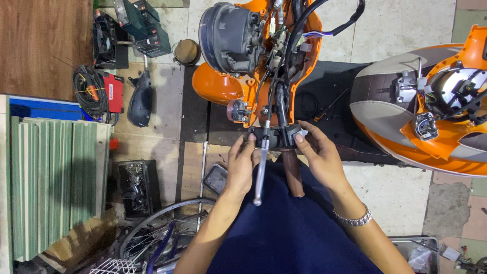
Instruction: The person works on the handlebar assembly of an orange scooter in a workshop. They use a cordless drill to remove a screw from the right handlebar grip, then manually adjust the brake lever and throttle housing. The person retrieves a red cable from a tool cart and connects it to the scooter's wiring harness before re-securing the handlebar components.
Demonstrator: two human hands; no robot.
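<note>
I look down on an orange scooter's stripped handlebar (280, 109) with its wiring and headlight unit (231, 38) exposed. My left hand (241, 162) pinches the black switch housing (271, 136) at the bar's end, right beside the silver brake lever (261, 170) that points toward me. My right hand (317, 152) grips the same housing from the other side, thumb on its top. A brown rubber grip (293, 172) sticks out below the housing between my hands. A metal bracelet (355, 219) sits on my right wrist.
The scooter's seat and orange rear panel (406, 101) lie at right. A phone (215, 178) rests on the floor under my left wrist. A bicycle wheel (157, 233), a crate of parts (134, 187), green boards (50, 182), coiled cable (89, 91) and a battery (144, 25) crowd the left.
</note>
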